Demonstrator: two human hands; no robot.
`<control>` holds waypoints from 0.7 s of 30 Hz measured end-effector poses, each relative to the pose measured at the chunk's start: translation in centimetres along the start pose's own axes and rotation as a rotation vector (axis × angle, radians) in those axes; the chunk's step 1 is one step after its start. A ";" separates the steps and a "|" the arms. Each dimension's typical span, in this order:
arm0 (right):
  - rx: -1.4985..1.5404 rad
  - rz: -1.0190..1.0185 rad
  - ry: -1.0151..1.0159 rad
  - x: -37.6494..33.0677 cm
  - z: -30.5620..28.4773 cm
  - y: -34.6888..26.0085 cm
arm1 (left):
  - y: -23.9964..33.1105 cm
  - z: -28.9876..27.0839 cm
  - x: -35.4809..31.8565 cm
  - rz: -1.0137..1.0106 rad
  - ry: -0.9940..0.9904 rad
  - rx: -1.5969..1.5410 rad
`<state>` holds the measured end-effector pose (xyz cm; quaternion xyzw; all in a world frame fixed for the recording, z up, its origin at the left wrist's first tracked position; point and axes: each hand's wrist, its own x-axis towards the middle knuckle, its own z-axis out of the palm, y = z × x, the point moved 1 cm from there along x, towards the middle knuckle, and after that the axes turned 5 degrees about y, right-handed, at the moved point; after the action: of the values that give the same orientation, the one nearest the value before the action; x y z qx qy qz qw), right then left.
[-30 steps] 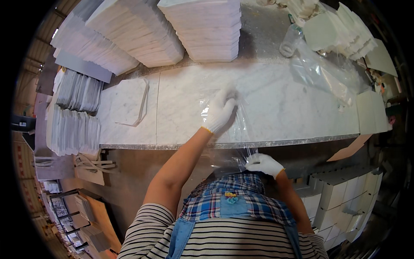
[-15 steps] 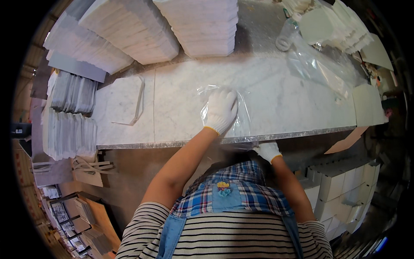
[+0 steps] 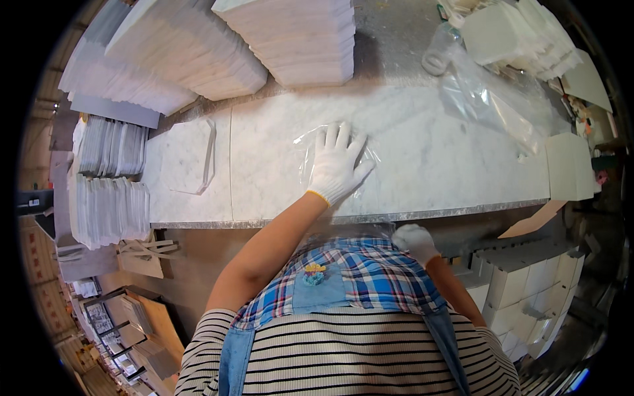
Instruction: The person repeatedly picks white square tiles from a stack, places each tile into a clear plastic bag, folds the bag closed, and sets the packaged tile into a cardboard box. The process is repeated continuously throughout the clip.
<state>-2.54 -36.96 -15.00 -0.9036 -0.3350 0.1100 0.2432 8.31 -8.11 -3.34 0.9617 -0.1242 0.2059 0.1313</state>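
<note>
My left hand (image 3: pixel 335 162), in a white knitted glove with a yellow cuff edge, presses flat with fingers spread on a clear plastic bag (image 3: pixel 305 140). The bag lies on a white-grey marble worktop (image 3: pixel 456 152), and thin film shows past the front edge, by my body. Below that edge, my gloved right hand (image 3: pixel 415 241) is curled at the right side of the film and seems to pinch it; its fingertips are partly hidden and a little blurred. To the left, a pale clipped-corner tile (image 3: pixel 188 155) lies on the worktop with a narrow strip along its right side.
Tall stacks of white tiles (image 3: pixel 290 46) stand along the back. Thinner tiles (image 3: pixel 112 208) stand on edge at the left. At the right lie more clear bags (image 3: pixel 492 105), a clear bottle (image 3: pixel 441 49) and more tiles (image 3: pixel 522 33). White boxes (image 3: pixel 528 284) are piled below right.
The fingers of my left hand have spread out from a closer bunch, still on the bag. My right hand has drawn slightly lower, toward my body.
</note>
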 end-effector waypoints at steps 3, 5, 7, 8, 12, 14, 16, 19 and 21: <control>-0.114 0.304 -0.169 -0.5 -1.3 -1.1 | -0.4 0.4 1.6 -0.074 -0.060 -0.012; -0.168 0.538 -0.485 2.4 -7.0 -4.6 | -1.1 1.4 2.0 -0.104 -0.036 0.023; 0.550 0.675 -0.350 2.7 -6.2 -5.0 | -1.2 2.0 2.5 -0.108 -0.027 0.044; 0.749 0.616 -0.267 3.3 -5.8 -5.6 | -1.2 2.2 3.0 -0.104 -0.026 0.053; 1.010 0.241 -0.065 6.3 -5.3 -8.8 | -1.4 2.6 4.5 -0.054 -0.042 0.031; 0.888 0.359 -0.015 5.4 -2.7 -6.9 | -1.7 2.4 4.7 -0.039 -0.036 0.005; 0.413 0.483 0.256 4.9 -6.0 -8.0 | -2.3 2.1 4.2 -0.040 -0.049 -0.008; 0.186 0.647 0.674 4.3 -9.2 -9.4 | -2.6 2.0 4.2 -0.020 -0.065 -0.019; 0.066 0.515 0.796 4.1 -8.6 -9.8 | -2.8 2.2 4.1 0.001 -0.072 -0.020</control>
<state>-1.74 -30.96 -2.80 -0.9209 0.0229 -0.1778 0.3461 13.50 -6.94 -4.07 0.9670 -0.1313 0.1702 0.1364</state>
